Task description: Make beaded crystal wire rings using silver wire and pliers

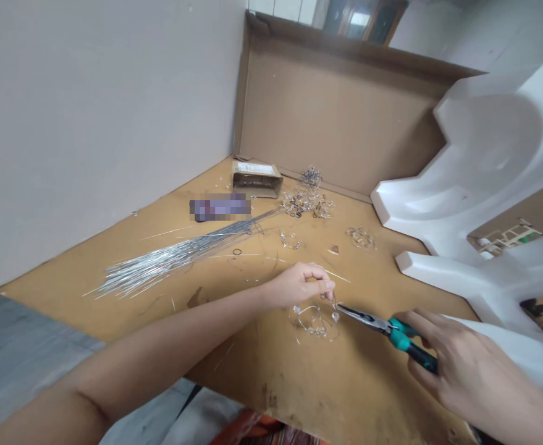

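My left hand [299, 283] hovers over the wooden tabletop [252, 371], fingers pinched on a thin wire piece strung with clear beads [315, 318]. My right hand [456, 364] grips the teal and black handles of long-nose pliers [382, 326]. The plier jaws point left and meet the wire right below my left fingertips. Loops of the beaded wire hang down and rest on the table beneath both hands.
A bundle of straight silver wires [173, 256] lies to the left. A small cardboard box [256, 178], heaps of wire-and-bead pieces [306, 203] and a small ring [236, 251] sit further back. White moulded foam [475, 185] stands at right, a cardboard wall [336, 105] behind.
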Motion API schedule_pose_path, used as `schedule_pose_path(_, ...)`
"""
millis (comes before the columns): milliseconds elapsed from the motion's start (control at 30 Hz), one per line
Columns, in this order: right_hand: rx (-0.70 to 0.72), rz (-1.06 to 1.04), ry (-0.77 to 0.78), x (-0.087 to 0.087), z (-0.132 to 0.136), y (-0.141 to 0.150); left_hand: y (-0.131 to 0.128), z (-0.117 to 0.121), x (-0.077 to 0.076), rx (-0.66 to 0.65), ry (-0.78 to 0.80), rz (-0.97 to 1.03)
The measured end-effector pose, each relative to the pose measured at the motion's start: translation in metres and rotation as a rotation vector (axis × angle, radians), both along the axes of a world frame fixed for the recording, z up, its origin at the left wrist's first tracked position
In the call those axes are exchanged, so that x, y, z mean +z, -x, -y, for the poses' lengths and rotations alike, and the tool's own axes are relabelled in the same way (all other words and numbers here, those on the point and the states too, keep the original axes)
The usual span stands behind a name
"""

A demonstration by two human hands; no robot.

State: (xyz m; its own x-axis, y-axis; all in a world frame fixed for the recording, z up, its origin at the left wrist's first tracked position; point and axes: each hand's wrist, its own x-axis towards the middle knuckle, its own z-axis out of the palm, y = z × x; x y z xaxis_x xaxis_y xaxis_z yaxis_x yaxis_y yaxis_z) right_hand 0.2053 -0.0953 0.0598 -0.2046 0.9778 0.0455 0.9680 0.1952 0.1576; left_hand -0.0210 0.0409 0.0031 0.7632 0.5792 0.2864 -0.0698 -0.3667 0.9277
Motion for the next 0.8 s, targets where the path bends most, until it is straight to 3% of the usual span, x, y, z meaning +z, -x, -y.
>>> schedule_pose_path(133,0.015,0.065,-0.072,-0.002,-0.0024,0.0026,0.0001,0.0014,-0.0004,-0.013,-0.019,0.007)
schedule_pose_path(800,0.0,-0.035,0.008,-0.0059,-0.0091,0.0014,0.0008,0.0035,0.0036,0.01,-0.083,-0.021)
